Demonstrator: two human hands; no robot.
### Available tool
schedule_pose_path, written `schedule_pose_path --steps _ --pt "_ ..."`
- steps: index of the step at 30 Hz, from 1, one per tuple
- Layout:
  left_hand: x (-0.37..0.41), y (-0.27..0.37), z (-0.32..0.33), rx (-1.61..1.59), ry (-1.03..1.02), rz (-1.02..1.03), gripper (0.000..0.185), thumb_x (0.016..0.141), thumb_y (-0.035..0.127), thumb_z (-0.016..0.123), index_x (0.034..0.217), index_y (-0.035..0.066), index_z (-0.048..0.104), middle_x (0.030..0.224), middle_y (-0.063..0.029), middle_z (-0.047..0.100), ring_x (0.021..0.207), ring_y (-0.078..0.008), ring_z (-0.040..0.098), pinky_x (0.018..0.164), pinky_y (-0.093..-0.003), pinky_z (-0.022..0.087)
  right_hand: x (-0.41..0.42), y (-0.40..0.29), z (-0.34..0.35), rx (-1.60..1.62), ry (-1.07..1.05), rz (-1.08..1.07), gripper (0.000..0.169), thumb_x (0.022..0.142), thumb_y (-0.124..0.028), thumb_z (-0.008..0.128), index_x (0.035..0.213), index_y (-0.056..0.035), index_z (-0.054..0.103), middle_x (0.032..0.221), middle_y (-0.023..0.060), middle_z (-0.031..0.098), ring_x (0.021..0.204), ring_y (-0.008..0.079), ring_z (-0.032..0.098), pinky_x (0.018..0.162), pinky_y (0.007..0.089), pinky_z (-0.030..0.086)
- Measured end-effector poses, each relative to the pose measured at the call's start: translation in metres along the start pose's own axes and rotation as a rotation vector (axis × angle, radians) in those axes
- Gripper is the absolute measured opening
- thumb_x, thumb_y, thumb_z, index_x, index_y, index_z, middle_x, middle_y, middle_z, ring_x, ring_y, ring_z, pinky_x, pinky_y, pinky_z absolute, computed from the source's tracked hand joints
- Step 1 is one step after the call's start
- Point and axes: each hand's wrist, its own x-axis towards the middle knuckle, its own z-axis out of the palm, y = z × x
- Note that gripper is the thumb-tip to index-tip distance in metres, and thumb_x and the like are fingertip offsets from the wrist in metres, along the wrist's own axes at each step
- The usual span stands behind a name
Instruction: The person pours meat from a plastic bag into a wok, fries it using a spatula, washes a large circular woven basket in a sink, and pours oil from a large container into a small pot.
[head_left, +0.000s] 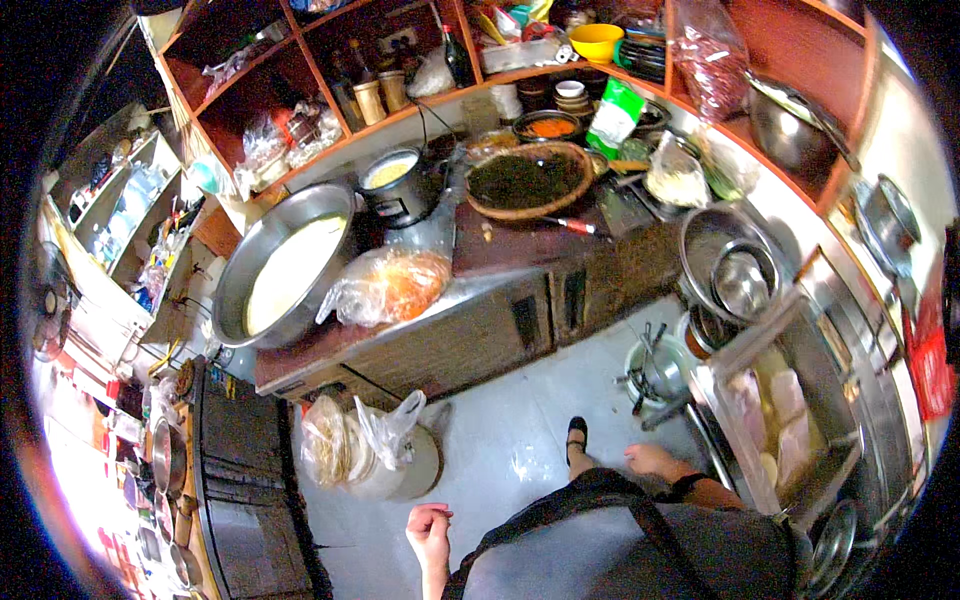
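My left hand (430, 529) hangs low over the floor with its fingers curled and nothing seen in it. Nearest to it are a white bucket (420, 461) and a clear plastic bag of flat pale items (327, 450). My right hand (651, 460) is beside my body near the sink (701, 420); its fingers look loosely curled, and no object shows in it. On the counter ahead stand a large metal basin of pale whitish content (296, 277), a plastic bag of orange food (394, 289), a rice cooker (397, 187) and a woven basket of dark food (529, 180).
A red-brown shelf unit (409, 111) runs behind the counter. On the right are nested metal bowls (694, 255) and a sink holding pale pieces (795, 435). A pale bucket with utensils (667, 367) stands on the floor. A dark cabinet (251, 480) is at the left.
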Motion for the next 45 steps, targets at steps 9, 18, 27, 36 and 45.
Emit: schedule_pose_path --steps 9,18,27,36,45 --pt "0.149 0.062 0.105 0.238 0.045 0.155 0.012 0.074 -0.004 0.055 0.062 -0.002 0.053 0.086 -0.0151 0.062 0.073 -0.0178 0.060 0.064 -0.0272 0.047 0.150 -0.016 -0.209 0.227 0.334 -0.038 0.037 0.082 -0.026 0.060 0.113 -0.0056 0.060 0.091 0.0167 0.067 0.083 0.0318 0.064 0.072 0.0396 0.051" --pt "0.185 0.051 0.114 0.339 0.037 -0.070 0.010 0.071 0.001 0.059 0.061 0.001 0.058 0.093 -0.0105 0.064 0.071 -0.0178 0.061 0.059 -0.0264 0.049 0.181 -0.016 -0.209 0.225 0.215 -0.007 0.038 0.079 -0.030 0.064 0.110 -0.0074 0.061 0.087 0.0138 0.067 0.082 0.0303 0.065 0.073 0.0398 0.051" --pt "0.014 0.038 -0.038 0.505 0.528 -0.348 0.007 0.069 0.008 0.061 0.065 0.001 0.060 0.097 -0.0106 0.063 0.075 -0.0189 0.063 0.063 -0.0275 0.051 0.227 -0.170 -0.135 -0.310 -0.293 -0.307 0.045 0.079 -0.031 0.062 0.119 -0.0095 0.058 0.100 0.0116 0.067 0.093 0.0282 0.063 0.080 0.0393 0.050" --pt "-0.196 0.003 -0.179 0.399 1.212 -0.499 0.010 0.069 0.010 0.061 0.066 0.000 0.059 0.092 -0.0090 0.062 0.068 -0.0186 0.061 0.059 -0.0277 0.050 0.298 -0.448 -0.005 -0.615 -0.108 -1.087 0.040 0.078 -0.025 0.061 0.111 -0.0034 0.062 0.081 0.0151 0.067 0.072 0.0258 0.067 0.072 0.0371 0.052" --pt "-0.268 -0.059 -0.294 0.394 1.509 -0.615 0.008 0.066 0.006 0.058 0.061 0.000 0.056 0.089 -0.0125 0.063 0.067 -0.0227 0.060 0.059 -0.0307 0.049 0.238 -0.686 0.142 -0.816 -0.556 -1.123 0.043 0.077 -0.023 0.063 0.115 -0.0029 0.058 0.085 0.0165 0.067 0.082 0.0311 0.065 0.074 0.0385 0.051"
